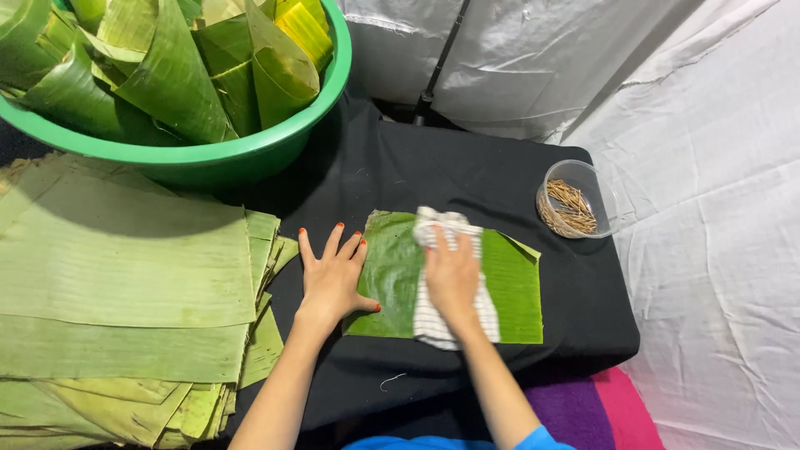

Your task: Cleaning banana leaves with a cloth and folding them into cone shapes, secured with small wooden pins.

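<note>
A flat green banana leaf piece (pixel 517 287) lies on the black tabletop (pixel 467 179). My left hand (pixel 333 275) rests flat with fingers spread on the leaf's left edge, pinning it down. My right hand (pixel 452 275) presses a white striped cloth (pixel 429 321) onto the middle of the leaf, fingers curled over the cloth.
A tall stack of cut banana leaf sheets (pixel 125 283) fills the left side. Behind it a green basin (pixel 242 154) holds rolled leaf cones (pixel 175 75). A clear plastic cup of thin wooden sticks (pixel 571 204) sits at the back right. White sheeting (pixel 717 250) hangs around the table.
</note>
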